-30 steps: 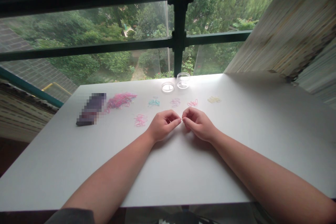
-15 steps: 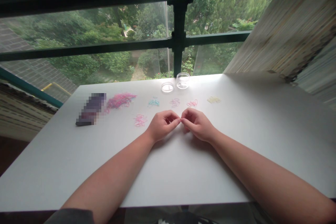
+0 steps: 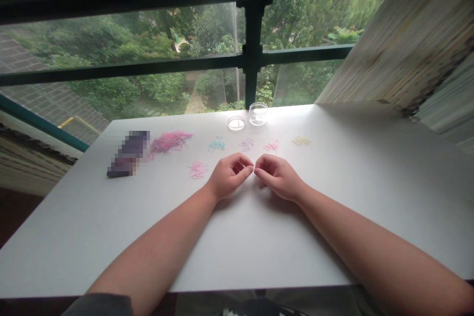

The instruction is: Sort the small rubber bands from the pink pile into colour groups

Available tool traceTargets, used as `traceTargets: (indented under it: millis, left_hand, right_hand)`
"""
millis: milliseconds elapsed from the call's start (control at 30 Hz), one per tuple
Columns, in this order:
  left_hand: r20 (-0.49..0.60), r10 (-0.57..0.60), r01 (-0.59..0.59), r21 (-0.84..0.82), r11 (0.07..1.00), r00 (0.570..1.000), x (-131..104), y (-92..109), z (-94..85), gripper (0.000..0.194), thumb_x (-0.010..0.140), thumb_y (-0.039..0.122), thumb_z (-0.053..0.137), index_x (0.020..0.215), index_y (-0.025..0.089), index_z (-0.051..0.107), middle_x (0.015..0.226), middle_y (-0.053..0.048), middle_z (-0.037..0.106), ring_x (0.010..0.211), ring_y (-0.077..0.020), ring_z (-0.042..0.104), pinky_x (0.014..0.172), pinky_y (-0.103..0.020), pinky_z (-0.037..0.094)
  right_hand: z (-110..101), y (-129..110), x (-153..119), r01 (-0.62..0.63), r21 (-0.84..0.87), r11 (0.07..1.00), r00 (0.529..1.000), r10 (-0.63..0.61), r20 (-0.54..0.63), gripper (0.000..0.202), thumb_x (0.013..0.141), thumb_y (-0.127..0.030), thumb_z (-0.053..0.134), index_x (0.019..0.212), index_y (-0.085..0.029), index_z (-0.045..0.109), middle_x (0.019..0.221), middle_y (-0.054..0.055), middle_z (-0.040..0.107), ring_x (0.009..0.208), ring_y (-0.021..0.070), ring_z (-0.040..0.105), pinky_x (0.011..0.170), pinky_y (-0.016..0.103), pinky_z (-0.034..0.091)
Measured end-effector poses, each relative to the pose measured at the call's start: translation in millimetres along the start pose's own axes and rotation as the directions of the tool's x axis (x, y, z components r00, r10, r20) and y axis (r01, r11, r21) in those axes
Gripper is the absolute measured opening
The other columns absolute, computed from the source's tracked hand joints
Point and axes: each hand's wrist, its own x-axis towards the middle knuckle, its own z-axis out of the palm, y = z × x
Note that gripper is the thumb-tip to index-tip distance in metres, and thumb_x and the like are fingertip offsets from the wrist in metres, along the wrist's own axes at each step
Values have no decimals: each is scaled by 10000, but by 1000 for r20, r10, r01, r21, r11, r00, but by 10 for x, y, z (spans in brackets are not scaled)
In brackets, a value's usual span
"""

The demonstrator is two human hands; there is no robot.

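Observation:
My left hand [image 3: 230, 176] and my right hand [image 3: 277, 177] meet tip to tip above the white table [image 3: 222, 247], thumbs pinched against forefingers. What they pinch, if anything, is too small to make out. Just beyond them lie small loops that look like rubber bands: a light blue group [image 3: 217, 143], a pale purple group [image 3: 247, 144], a red-pink group [image 3: 271, 146] and a pale yellow group [image 3: 301, 140]. Left of my left hand is a pink group [image 3: 198, 170]. A larger mixed heap [image 3: 171, 141], mostly pink, sits farther left.
At the table's back edge stand a clear round container [image 3: 258, 114] and a shallow clear lid [image 3: 236, 124]. A dark, pixel-blurred object [image 3: 129, 154] lies at the left. Behind is a window with a green frame [image 3: 253, 59]; a curtain [image 3: 392, 44] hangs at the right.
My fingertips have drawn very slightly apart, leaving a thin gap between the hands. The groups on the table have not moved.

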Motion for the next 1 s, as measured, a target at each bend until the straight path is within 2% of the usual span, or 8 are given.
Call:
traceTargets:
  millis: [433, 533, 633, 733, 800, 867, 933, 1000]
  left_hand:
    - [-9, -33, 34, 37, 999, 999, 3, -24, -1, 198, 798, 346, 562, 829, 151, 587, 712, -18, 584, 622, -105, 520, 583, -221, 417]
    - [-22, -38, 38, 36, 999, 999, 3, -23, -2, 191, 791, 341, 571, 847, 159, 583, 721, -15, 584, 627, -104, 522, 593, -221, 422]
    - [-28, -57, 58, 42, 997, 998, -1, -21, -13, 185, 787, 333, 573, 862, 164, 582, 693, -6, 576, 608, -104, 519, 580, -222, 418]
    - [-20, -68, 69, 52, 996, 997, -2, -17, -29, 177, 787, 331, 569, 849, 166, 582, 696, -8, 575, 617, -112, 522, 582, -227, 416]
    - [-5, -61, 61, 59, 996, 998, 0, -12, -38, 166, 790, 324, 563, 840, 166, 580, 716, -12, 581, 644, -120, 531, 607, -234, 422]
    - [5, -59, 58, 67, 996, 998, 2, -5, -43, 156, 794, 316, 557, 838, 168, 577, 727, -13, 584, 659, -125, 536, 622, -239, 425]
    - [12, -64, 62, 79, 995, 998, 2, -2, -45, 147, 797, 309, 554, 842, 170, 576, 724, -10, 585, 659, -125, 536, 624, -239, 425]
    - [16, -66, 64, 94, 993, 998, 3, -4, -46, 144, 796, 305, 554, 845, 172, 578, 724, -9, 589, 660, -125, 539, 625, -239, 426]
  right_hand:
    - [-38, 18, 10, 44, -61, 997, 997, -48, -63, 88, 801, -271, 526, 791, -185, 544, 675, 3, 567, 557, 118, 523, 512, 241, 442]
    - [-124, 17, 35, 90, -185, 979, 991, -107, -84, 63, 793, -240, 518, 778, -188, 551, 681, 7, 569, 566, 118, 504, 530, 243, 425]
    - [-394, 42, 88, 125, -415, 901, 963, -210, -166, 47, 757, -203, 527, 748, -190, 572, 684, 11, 565, 556, 116, 468, 545, 248, 402]
    - [-804, 125, 127, -38, -604, 796, 885, -254, -391, 98, 744, -208, 521, 731, -185, 616, 704, 29, 595, 570, 128, 475, 590, 267, 396]
    - [-1061, 214, 128, -224, -625, 748, 802, -223, -554, 120, 730, -227, 533, 735, -184, 646, 696, 33, 608, 609, 148, 508, 625, 278, 398]
    - [-1239, 310, 120, -358, -591, 723, 740, -167, -652, 148, 721, -246, 540, 738, -181, 672, 679, 34, 611, 616, 159, 526, 625, 281, 396]
    - [-1319, 390, 116, -421, -564, 710, 721, -115, -683, 170, 717, -253, 537, 745, -180, 689, 680, 35, 618, 621, 163, 537, 611, 276, 394]
    - [-1329, 437, 122, -450, -571, 687, 732, -83, -677, 185, 715, -259, 536, 747, -181, 701, 685, 38, 628, 627, 167, 544, 600, 274, 388]
